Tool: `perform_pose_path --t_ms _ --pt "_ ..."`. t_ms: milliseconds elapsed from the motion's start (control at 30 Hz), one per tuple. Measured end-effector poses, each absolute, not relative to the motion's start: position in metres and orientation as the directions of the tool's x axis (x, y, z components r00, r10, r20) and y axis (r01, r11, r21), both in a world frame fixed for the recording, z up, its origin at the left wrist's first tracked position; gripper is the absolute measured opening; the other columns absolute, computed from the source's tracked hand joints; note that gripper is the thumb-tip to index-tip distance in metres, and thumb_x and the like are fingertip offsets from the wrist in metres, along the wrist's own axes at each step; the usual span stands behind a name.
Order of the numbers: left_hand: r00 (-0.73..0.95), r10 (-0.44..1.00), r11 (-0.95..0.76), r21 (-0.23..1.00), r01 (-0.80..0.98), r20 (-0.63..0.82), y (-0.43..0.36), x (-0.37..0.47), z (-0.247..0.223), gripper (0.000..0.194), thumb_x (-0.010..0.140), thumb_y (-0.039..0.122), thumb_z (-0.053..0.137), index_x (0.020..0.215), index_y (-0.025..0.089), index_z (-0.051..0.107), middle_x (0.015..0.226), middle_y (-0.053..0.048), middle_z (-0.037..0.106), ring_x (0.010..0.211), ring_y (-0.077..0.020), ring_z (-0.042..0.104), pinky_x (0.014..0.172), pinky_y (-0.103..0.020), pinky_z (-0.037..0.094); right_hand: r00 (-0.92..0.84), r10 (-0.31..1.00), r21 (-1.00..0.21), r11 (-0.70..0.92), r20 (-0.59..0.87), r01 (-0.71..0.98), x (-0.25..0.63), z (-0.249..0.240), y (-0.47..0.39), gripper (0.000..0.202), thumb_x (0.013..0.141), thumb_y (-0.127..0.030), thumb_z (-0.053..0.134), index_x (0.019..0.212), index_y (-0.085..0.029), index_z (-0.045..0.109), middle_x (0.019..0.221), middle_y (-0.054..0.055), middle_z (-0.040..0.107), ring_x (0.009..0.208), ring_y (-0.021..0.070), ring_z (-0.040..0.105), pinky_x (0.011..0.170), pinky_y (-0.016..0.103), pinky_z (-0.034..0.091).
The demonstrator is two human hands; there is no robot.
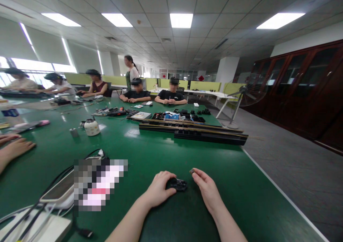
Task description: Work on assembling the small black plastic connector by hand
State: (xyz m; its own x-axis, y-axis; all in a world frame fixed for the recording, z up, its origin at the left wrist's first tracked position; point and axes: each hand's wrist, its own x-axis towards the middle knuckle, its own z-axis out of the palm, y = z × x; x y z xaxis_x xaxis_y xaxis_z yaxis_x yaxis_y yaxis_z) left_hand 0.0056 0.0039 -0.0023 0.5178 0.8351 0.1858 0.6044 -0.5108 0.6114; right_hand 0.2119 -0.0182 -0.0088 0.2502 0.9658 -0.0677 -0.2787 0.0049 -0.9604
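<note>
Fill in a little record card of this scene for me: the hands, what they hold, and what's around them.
Surface: green table
Left hand: gripping a small black device
Right hand: pinching a tiny dark piece, apart from the device
Ahead: long black bars with thin rods lying on top
To the left: pale jar, small grey cylinder
Near left edge: another person's hand, resting on the table
Right side of room: large fan, dark red cabinets
Unclear: what the tiny piece is
</note>
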Motion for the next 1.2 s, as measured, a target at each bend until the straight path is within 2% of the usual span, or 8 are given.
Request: perform_pose_path --t_ms 300,667,800,900,1033,1200 --pt "0.512 0.836 -0.511 0.619 0.596 0.198 0.004 0.006 -0.003 0.037 0.073 0.02 0.064 0.109 0.023 0.057 0.108 -0.003 0.06 0.103 -0.023 0.05 0.092 -0.034 0.037 0.246 0.967 -0.966 0.002 -0.064 -0.26 0.21 -0.007 -0.019 0.046 0.05 -0.044 0.081 0.087 -0.019 0.071 0.092 0.007 0.072 0.094 0.0243 0.062 0.092 0.038 0.041" --pt "0.513 0.835 -0.51 0.625 0.591 0.196 0.005 0.005 -0.005 0.038 0.072 0.02 0.065 0.108 0.022 0.057 0.108 -0.003 0.06 0.103 -0.0227 0.05 0.092 -0.033 0.036 0.147 0.989 -0.993 0.001 -0.016 -0.117 0.203 -0.001 -0.023 0.043 0.051 -0.045 0.08 0.085 -0.02 0.072 0.088 0.008 0.073 0.088 0.026 0.064 0.089 0.041 0.044" --pt "0.517 0.833 -0.513 0.623 0.591 0.196 0.005 0.005 -0.004 0.037 0.072 0.02 0.065 0.107 0.023 0.057 0.107 -0.003 0.06 0.103 -0.0227 0.05 0.092 -0.033 0.037 0.088 0.995 -0.999 0.041 0.04 -0.007 0.203 -0.007 -0.021 0.038 0.054 -0.044 0.078 0.084 -0.02 0.072 0.089 0.007 0.073 0.088 0.0269 0.064 0.087 0.041 0.046" --pt "0.519 0.835 -0.51 0.611 0.605 0.183 0.005 0.005 -0.003 0.036 0.072 0.02 0.064 0.107 0.022 0.056 0.107 -0.003 0.06 0.103 -0.0229 0.05 0.091 -0.034 0.037 0.032 0.997 -0.988 0.069 0.074 0.136 0.203 -0.01 -0.021 0.037 0.062 -0.043 0.073 0.09 -0.02 0.07 0.095 0.008 0.071 0.093 0.0266 0.063 0.089 0.041 0.045" --pt "0.519 0.834 -0.513 0.61 0.604 0.188 0.005 0.004 -0.005 0.037 0.072 0.021 0.064 0.108 0.023 0.056 0.107 -0.003 0.06 0.102 -0.0232 0.051 0.09 -0.034 0.037 -0.018 0.992 -0.945 0.127 0.128 0.3 0.201 -0.005 -0.025 0.029 0.069 -0.038 0.066 0.091 -0.02 0.069 0.097 0.006 0.07 0.096 0.0249 0.062 0.091 0.04 0.044" --pt "0.516 0.83 -0.524 0.614 0.59 0.212 0.006 0.004 -0.009 0.038 0.071 0.021 0.065 0.108 0.023 0.056 0.107 -0.003 0.06 0.102 -0.0228 0.051 0.09 -0.034 0.037 -0.066 0.984 -0.879 0.18 0.168 0.441 0.195 0.003 -0.031 0.02 0.071 -0.03 0.063 0.089 -0.021 0.068 0.099 0.005 0.067 0.098 0.0231 0.059 0.092 0.037 0.042"
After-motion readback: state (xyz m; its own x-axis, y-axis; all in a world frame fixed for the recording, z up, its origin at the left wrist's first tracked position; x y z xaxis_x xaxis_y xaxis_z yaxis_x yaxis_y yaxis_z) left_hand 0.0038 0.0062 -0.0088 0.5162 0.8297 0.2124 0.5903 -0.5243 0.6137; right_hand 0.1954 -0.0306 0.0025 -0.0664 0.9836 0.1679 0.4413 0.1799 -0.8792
